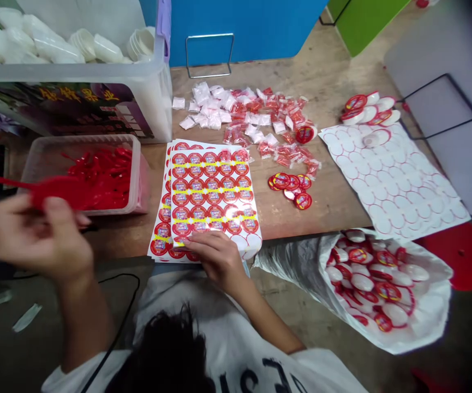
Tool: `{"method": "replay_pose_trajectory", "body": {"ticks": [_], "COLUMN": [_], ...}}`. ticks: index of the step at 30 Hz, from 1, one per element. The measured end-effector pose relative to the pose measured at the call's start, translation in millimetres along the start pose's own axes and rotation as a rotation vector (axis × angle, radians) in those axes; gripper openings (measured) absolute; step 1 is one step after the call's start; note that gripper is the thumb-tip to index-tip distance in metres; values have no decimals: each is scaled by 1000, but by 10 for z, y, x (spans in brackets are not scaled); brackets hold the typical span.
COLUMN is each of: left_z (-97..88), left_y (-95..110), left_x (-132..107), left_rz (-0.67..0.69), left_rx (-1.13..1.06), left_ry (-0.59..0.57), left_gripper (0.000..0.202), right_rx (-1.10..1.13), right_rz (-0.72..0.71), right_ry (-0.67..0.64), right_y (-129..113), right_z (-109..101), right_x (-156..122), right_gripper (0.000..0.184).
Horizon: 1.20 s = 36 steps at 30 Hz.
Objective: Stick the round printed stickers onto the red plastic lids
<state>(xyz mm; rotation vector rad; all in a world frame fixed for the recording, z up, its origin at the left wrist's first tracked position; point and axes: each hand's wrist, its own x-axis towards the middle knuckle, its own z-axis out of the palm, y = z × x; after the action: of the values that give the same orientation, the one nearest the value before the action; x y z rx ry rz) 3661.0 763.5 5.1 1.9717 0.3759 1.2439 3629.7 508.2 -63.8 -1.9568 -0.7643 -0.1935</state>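
Note:
My left hand [39, 237] is closed around a red plastic spoon [53, 191], held up in front of the pink tub [137, 180] of red spoons. My right hand [219, 256] lies on the near edge of a stack of sticker sheets [211, 191], which are printed with round red labels. Its fingers are bent and pinched together on a sticker in the nearest row. Part of that row is peeled bare.
A clear bin [149, 82] of white cups stands at the back left. Small sachets [256, 117] are scattered behind the sheets, with a few labelled cups [293, 188] beside them. To the right lie an emptied backing sheet [395, 180] and a plastic bag [383, 284] of labelled cups.

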Motion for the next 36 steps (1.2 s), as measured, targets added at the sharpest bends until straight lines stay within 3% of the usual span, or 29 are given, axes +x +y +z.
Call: {"method": "replay_pose_trajectory", "body": {"ticks": [3,4,6,10,13,16,20,24,31,36], "left_z": [39,73,146,269,333,380,408,404,408,426], "left_y": [110,148,225,384,509,614,688,717,712,693], "left_x": [-487,-617,-807,-962,-974,-959,-928,-887,-846,-847], "left_rz": [222,248,269,206,-10,-243,-414,-480,-586,-628], "left_rx": [-5,-43,-133,-173,-202,-267,-298,-313,-363,-348], "left_ry": [-282,-427,-535,-478,-461,-518,-559,-622,-781,-788], "left_gripper": [13,8,9,13,9,9,13,16,18,22], "right_rx": [50,56,69,101,80,42,4,20,-19,-44], "right_rz": [-3,0,4,18,6,-39,-68,-72,-116,-113], "right_ry": [30,30,21,-1,23,51,24,37,42,8], "right_y": [-105,-140,-200,-257,-255,-241,-237,-227,-168,-176], "right_z": [-134,-176,-241,-287,-278,-265,-254,-242,-257,-285], "right_x": [57,75,103,105,79,61,58,65,78,72], "right_gripper": [42,42,41,42,43,43,40,47,36,36]}}
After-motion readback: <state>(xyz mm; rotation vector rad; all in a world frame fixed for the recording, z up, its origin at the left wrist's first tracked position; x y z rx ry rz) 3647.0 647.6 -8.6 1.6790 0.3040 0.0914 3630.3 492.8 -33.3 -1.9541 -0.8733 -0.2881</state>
